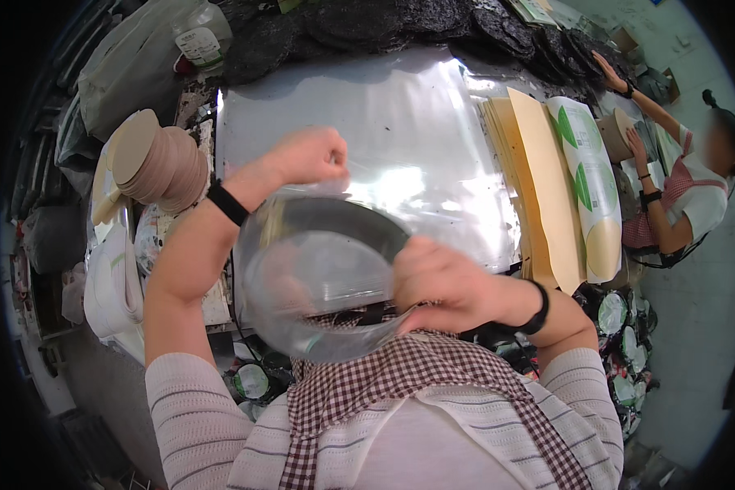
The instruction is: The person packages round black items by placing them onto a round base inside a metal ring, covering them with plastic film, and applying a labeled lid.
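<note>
My right hand (444, 285) grips the rim of a round, see-through ring of plastic film (324, 343), its thumb low on the outside. The ring is tilted in front of my checked apron (367, 392), which shows through it. My left hand (315, 156), its fingers curled, is above the far left edge of the ring, over the shiny sheet-covered worktop (343, 104). Whether that hand holds film cannot be made out. Both hands are blurred.
Round cardboard discs (171, 165) are stacked at the left. Tan paper sheets (539, 196) and a printed label sheet (588, 184) lie at the right. Dark round cakes (355, 27) line the far edge, near a plastic jar (202, 40). A co-worker (680, 190) is at the right.
</note>
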### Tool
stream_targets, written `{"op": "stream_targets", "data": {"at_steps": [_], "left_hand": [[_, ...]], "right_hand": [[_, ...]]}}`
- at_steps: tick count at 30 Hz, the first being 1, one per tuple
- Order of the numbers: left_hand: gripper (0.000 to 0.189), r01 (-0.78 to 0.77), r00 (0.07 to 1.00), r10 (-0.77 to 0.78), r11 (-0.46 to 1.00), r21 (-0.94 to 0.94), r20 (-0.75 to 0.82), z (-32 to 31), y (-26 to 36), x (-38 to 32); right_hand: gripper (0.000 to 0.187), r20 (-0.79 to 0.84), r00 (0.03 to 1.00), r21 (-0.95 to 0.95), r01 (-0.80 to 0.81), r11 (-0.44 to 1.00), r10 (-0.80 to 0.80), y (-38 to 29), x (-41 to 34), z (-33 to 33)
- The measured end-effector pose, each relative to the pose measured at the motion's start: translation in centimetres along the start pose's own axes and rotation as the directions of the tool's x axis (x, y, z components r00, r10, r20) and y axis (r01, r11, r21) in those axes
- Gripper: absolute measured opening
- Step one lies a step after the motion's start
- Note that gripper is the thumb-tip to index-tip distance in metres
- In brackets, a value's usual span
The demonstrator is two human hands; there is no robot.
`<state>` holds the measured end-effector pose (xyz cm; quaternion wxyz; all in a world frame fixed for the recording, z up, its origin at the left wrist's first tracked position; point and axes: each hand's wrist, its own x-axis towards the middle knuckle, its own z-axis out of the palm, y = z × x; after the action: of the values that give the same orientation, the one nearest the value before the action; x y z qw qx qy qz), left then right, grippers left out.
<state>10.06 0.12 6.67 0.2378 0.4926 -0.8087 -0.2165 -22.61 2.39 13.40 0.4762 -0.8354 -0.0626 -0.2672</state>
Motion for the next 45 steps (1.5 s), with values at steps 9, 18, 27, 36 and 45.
{"op": "stream_targets", "data": {"at_steps": [9,18,27,36,45], "left_hand": [[0.018,-0.149,0.959,0.26,0.795,0.588,-0.108,3.7,6.9,-8.9],[0.05,0.18,0.981,-0.139,0.914,0.363,-0.137,10.5,7.7,-14.2],[0.067,0.783,0.622,-0.568,0.439,0.441,-0.539,4.2,1.0,-30.0],[0.066,0.865,0.501,-0.635,0.351,0.358,-0.588,4.6,1.4,-30.0],[0.053,0.683,0.705,-0.485,0.268,0.68,-0.517,5.3,-0.5,-32.2]], "right_hand": [[0.082,-0.113,0.97,-0.771,-0.222,0.597,0.216,13.4,-2.6,1.9],[0.059,-0.247,0.864,-0.462,-0.503,0.73,0.439,2.5,-9.5,-2.4],[0.057,-0.124,0.894,-0.68,-0.392,0.619,0.43,14.9,8.5,-16.2],[0.064,0.029,0.959,-0.974,0.091,-0.208,0.282,39.5,30.9,-0.1],[0.047,0.099,0.943,-0.995,0.1,-0.012,-0.317,21.6,28.8,-5.9]]}}
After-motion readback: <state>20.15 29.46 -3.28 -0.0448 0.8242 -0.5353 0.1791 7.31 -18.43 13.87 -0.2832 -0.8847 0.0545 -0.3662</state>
